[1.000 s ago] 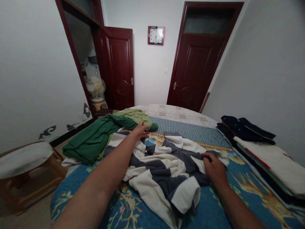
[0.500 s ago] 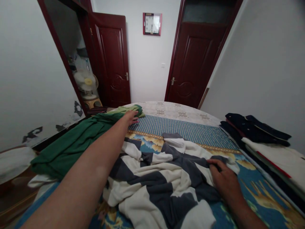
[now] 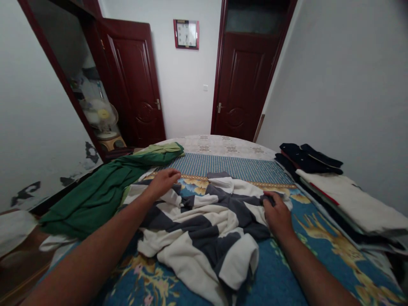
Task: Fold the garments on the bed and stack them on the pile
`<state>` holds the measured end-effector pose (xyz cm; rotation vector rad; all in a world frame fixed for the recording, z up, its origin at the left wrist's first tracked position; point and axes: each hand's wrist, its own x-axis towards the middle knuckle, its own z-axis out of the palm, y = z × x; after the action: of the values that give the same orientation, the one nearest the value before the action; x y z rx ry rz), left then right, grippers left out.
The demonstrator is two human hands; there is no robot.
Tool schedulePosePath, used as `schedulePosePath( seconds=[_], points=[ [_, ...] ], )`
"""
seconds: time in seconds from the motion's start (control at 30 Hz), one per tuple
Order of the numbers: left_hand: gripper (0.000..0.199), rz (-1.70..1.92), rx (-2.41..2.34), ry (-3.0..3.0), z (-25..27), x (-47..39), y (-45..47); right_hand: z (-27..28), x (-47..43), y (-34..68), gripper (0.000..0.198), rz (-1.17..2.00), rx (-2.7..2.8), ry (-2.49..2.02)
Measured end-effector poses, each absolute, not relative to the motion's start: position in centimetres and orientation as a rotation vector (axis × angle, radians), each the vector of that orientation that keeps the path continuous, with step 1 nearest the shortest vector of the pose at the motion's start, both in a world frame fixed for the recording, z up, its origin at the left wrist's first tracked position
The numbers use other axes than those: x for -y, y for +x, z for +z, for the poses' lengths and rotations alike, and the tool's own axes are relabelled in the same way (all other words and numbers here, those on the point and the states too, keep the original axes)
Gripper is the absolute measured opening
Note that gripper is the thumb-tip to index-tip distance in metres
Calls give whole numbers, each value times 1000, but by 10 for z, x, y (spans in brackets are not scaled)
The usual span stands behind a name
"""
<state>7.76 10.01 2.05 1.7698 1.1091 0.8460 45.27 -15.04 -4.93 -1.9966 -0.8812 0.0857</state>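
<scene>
on the blue cover (image 3: 274,274), the rumpled grey-and-white garment (image 3: 199,221) is pinched at its right by the right hand (image 3: 278,214); whether cloth is pinched by the curled left hand (image 3: 163,182) cannot be told; straightening seems in hand, so a firm left grip is probably called for.

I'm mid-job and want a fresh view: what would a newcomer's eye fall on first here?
First, the crumpled gray-and-white garment on the blue floral cover, in the middle, with the right hand at its right edge. Next, the bunched green cloth on the left and the folded clothes stacked on the right. On the far wall, the red-framed clock stands out between two dark red doors.
</scene>
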Motion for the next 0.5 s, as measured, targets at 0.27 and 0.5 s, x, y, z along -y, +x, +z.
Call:
schedulePosePath(
  seconds=[0.27, 0.5],
  points=[
    [47, 173, -1532, 2484, 11, 66, 23, -67, 144, 474, 66, 100, 646, -1774],
    [63, 224, -1592, 2269, -8, 89, 6, -79, 146, 487, 71, 134, 553, -1573]
  ],
)
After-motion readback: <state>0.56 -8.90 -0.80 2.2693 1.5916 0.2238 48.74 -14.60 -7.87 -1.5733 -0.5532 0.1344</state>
